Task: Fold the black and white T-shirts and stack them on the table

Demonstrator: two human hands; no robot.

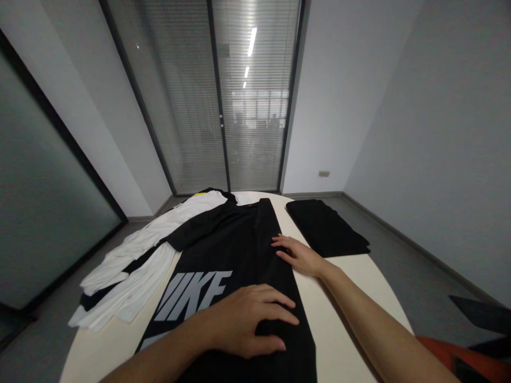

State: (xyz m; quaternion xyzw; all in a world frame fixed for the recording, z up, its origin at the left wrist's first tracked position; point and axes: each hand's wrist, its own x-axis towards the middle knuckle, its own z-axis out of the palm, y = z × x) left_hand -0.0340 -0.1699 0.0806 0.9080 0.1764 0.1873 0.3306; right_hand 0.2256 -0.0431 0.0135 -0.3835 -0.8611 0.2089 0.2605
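Note:
A black shirt (235, 234) with large grey lettering lies spread on the pale table (339, 298), its right side folded inward and its left sleeve stretched out. My left hand (255, 319) rests on the lower part of the shirt, right of the lettering, fingers apart and holding nothing. Farther up, my right hand (297, 255) touches the folded right edge of the shirt with its fingertips, its fingers spread.
White and dark garments (131, 266) lie in a loose heap along the table's left side. A folded black stack of cloth (325, 229) sits at the right edge. Glass doors stand beyond the table. An orange object (459, 356) is at the lower right.

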